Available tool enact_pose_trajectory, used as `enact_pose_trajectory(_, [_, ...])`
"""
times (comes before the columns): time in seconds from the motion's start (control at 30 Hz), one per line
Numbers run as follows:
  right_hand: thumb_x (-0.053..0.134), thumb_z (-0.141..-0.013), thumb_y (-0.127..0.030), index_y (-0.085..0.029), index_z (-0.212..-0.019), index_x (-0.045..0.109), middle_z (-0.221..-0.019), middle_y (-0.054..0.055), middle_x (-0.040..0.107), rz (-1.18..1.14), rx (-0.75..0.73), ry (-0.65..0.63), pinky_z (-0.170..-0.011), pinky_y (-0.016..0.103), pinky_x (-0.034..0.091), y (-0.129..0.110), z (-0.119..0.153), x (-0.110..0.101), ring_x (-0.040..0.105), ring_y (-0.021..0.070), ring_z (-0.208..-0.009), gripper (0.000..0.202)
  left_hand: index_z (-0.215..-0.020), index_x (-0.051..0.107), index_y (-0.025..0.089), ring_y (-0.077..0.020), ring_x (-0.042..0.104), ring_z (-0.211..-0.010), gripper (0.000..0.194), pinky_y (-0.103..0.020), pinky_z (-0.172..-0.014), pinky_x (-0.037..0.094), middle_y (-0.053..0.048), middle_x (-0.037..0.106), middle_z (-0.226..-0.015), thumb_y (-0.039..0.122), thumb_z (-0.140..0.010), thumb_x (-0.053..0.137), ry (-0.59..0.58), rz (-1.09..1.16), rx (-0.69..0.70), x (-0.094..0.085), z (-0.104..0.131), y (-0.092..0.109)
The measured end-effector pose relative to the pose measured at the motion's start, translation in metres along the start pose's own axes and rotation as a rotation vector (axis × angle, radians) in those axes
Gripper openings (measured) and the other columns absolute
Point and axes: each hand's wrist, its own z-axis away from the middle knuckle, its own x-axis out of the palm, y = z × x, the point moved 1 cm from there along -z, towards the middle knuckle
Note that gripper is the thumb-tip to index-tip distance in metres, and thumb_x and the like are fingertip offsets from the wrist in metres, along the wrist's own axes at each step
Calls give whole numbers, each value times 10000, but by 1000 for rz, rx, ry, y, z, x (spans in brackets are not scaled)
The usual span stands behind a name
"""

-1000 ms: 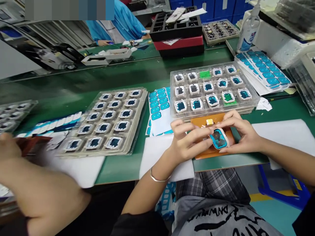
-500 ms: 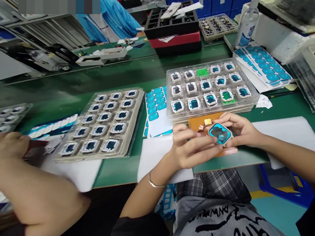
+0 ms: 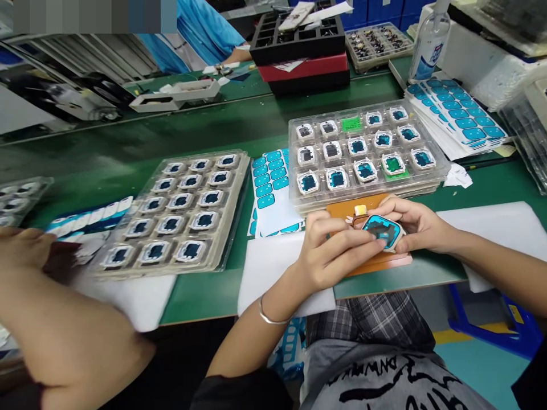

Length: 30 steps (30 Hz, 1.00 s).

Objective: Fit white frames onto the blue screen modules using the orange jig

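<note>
A white square frame (image 3: pixel 387 232) with a blue rim and dark centre is tilted between my hands. My right hand (image 3: pixel 416 225) grips its right side between thumb and fingers. Fingertips of my left hand (image 3: pixel 331 247) press on its lower left face, the fingers bent close together. Beneath lies an orange-brown fixture (image 3: pixel 337 209) with a small yellow-and-white block (image 3: pixel 360 210) on it. Just beyond, a clear tray (image 3: pixel 294 196) bears similar frames in rows, with green pieces in two places.
Another tray of frames (image 3: pixel 217 259) lies left, with blue sticker sheets (image 3: pixel 273 210) between the trays. A co-worker's arm (image 3: pixel 72 336) reaches in at far left. White foam (image 3: pixel 273 273), a clear bottle (image 3: pixel 429 45) and black-and-red boxes (image 3: pixel 303 68) surround the area.
The frame in my hands has tilted and shifted slightly right. My left fingers have moved a little over its face. The co-worker's hand at far left has moved slightly.
</note>
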Motion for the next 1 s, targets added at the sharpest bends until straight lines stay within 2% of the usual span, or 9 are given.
enact_pose_trajectory(0.1, [824, -772, -490, -222, -1201, 587, -1063, 54, 714, 8, 9, -14, -689, 260, 544, 1, 1, 0, 682, 175, -888, 559, -1190, 634, 335, -191, 496, -897, 271, -323, -763, 429, 10, 708, -871, 200, -969, 553, 18, 11, -30, 0, -4, 2])
enact_pose_trajectory(0.17, [807, -785, -510, -221, -1197, 591, -1018, 36, 714, 2, -3, -23, -610, 231, 517, 1, 1, 0, 665, 148, -783, 548, -1134, 643, 300, -199, 497, -900, 179, -333, -761, 428, -14, 695, -901, 279, -973, 569, 18, 6, -104, 0, -5, 2])
enact_pose_trajectory(0.23, [796, -792, -524, -215, -1182, 602, -1005, 33, 711, 5, -13, -21, -569, 213, 488, 1, 1, 0, 645, 133, -734, 534, -1087, 644, 261, -206, 504, -903, 186, -355, -778, 421, -45, 681, -951, 385, -959, 590, 2, -19, -176, 1, -6, 1])
enact_pose_trajectory(0.3, [792, -794, -530, -211, -1163, 616, -1011, 35, 706, 13, -20, -13, -568, 203, 470, 0, 1, 0, 635, 128, -739, 518, -1073, 641, 239, -207, 514, -910, 251, -371, -802, 412, -61, 668, -987, 449, -939, 605, -13, -35, -209, 1, -6, 0])
enact_pose_trajectory(0.53, [802, -795, -499, -224, -1131, 645, -973, 17, 669, -20, -16, -22, -553, 184, 453, -3, -1, 0, 608, 116, -723, 462, -1112, 638, 237, -208, 522, -936, 336, -388, -839, 399, -65, 651, -1008, 505, -911, 606, -72, 12, -255, 0, -6, -1])
enact_pose_trajectory(0.7, [823, -781, -466, -221, -1087, 667, -967, 15, 648, -11, -34, -9, -668, 203, 503, -6, -1, 0, 626, 137, -828, 422, -1103, 642, 226, -211, 494, -949, 324, -380, -849, 390, -69, 640, -1007, 487, -918, 594, -84, 17, -244, 0, -7, -2])
enact_pose_trajectory(0.87, [839, -770, -432, -214, -1080, 675, -945, 8, 644, -51, -3, -16, -636, 184, 489, -7, -1, 1, 620, 118, -779, 413, -1091, 645, 198, -207, 478, -959, 328, -365, -864, 380, -70, 631, -1008, 471, -914, 606, -80, 44, -233, 0, -7, -2])
enact_pose_trajectory(1.0, [854, -761, -383, -214, -1077, 684, -937, -2, 648, -107, 1, -18, -692, 182, 507, -7, -2, 2, 643, 119, -829, 397, -1098, 641, 209, -208, 476, -954, 312, -367, -862, 378, -68, 631, -1011, 464, -925, 595, -92, 53, -240, -1, -7, -2])
